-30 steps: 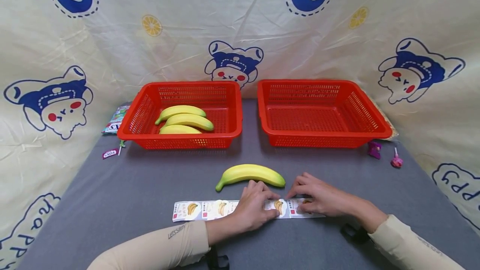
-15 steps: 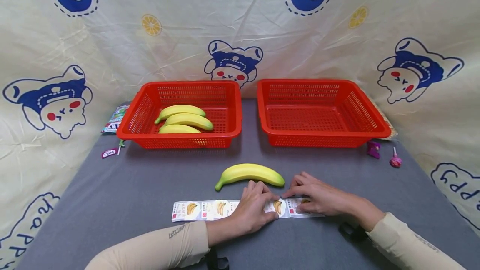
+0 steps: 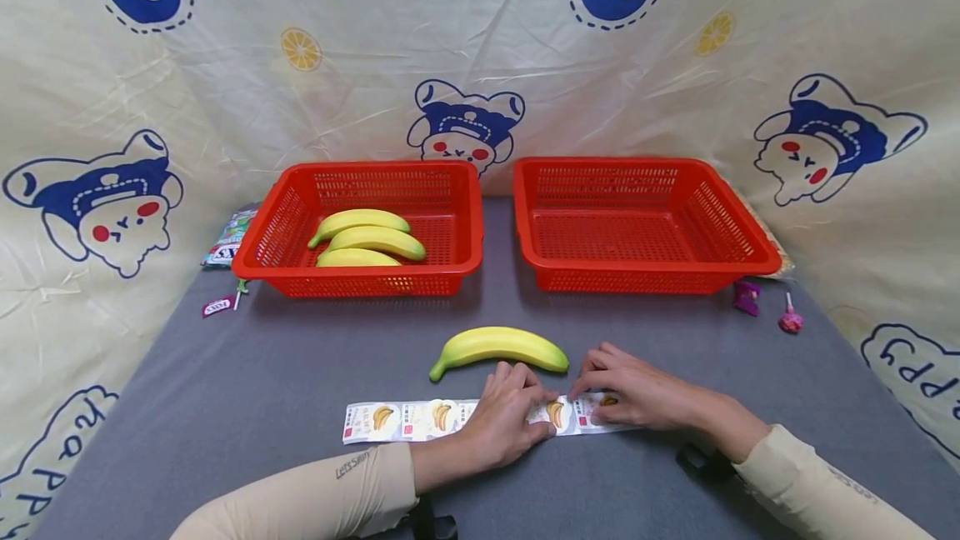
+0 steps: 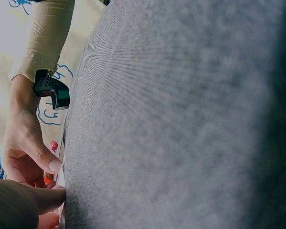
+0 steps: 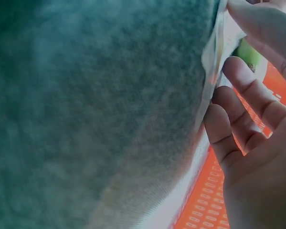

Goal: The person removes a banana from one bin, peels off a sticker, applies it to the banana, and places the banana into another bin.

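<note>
A white strip of banana labels (image 3: 423, 419) lies across the near part of the table, its left portion showing several printed bananas. My left hand (image 3: 506, 415) spans the strip's middle, with the thumb at the near edge and fingertips at the far edge. Close beside it, my right hand (image 3: 637, 390) holds the right portion the same way and covers much of that end. In the right wrist view the strip (image 5: 219, 52) runs along the right hand's (image 5: 262, 167) fingertips, slightly lifted and bent. Just beyond both hands lies a single yellow banana (image 3: 501, 347).
Behind stand two red baskets: the left basket (image 3: 375, 282) contains several bananas (image 3: 378, 240), the right basket (image 3: 652, 280) shows a bare bottom. Small candies (image 3: 746, 298), a lollipop (image 3: 791, 315) and a snack bag (image 3: 228, 242) lie near the sides. A printed sheet (image 3: 465, 40) hangs behind.
My right hand's fingertips shift slightly along the strip, first left, then a little right. The strip's right end shows a bit less. My left hand stays in place.
</note>
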The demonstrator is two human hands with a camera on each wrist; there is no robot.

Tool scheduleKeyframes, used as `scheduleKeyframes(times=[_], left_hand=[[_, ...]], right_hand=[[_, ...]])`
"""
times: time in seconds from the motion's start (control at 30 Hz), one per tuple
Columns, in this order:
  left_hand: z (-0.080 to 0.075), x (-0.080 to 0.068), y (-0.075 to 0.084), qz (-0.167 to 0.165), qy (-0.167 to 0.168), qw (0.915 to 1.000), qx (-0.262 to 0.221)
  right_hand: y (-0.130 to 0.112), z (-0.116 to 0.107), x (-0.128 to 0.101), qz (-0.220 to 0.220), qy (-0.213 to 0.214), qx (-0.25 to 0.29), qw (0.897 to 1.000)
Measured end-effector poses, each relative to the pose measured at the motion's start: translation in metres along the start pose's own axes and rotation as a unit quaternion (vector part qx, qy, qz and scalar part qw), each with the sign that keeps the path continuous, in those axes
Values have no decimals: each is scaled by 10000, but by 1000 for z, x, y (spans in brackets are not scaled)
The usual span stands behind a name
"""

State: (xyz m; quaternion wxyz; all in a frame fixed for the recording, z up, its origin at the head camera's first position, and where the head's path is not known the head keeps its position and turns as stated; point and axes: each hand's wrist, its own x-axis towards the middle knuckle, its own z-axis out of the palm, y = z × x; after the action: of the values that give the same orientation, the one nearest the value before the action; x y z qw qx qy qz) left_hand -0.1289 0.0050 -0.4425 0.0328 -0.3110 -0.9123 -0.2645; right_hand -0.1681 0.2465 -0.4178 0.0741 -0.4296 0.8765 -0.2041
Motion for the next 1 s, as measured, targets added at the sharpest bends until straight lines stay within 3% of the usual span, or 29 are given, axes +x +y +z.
scheduleKeyframes(times=[0.3, 0.67, 0.83, 1.0], left_hand=[[-1, 2, 1, 5, 56, 10000, 48], [0, 1, 2, -90, 19, 9999, 57], [1, 0, 2, -65, 59, 9999, 50], [1, 0, 2, -122, 15, 9999, 52]], right_hand=[[5, 2, -1, -639, 673, 108, 9956], [2, -4, -3, -352, 578, 711, 9952], [-3, -19, -9, -192, 376, 1026, 9938], [-8, -39, -16, -320, 499, 1323, 9894]])
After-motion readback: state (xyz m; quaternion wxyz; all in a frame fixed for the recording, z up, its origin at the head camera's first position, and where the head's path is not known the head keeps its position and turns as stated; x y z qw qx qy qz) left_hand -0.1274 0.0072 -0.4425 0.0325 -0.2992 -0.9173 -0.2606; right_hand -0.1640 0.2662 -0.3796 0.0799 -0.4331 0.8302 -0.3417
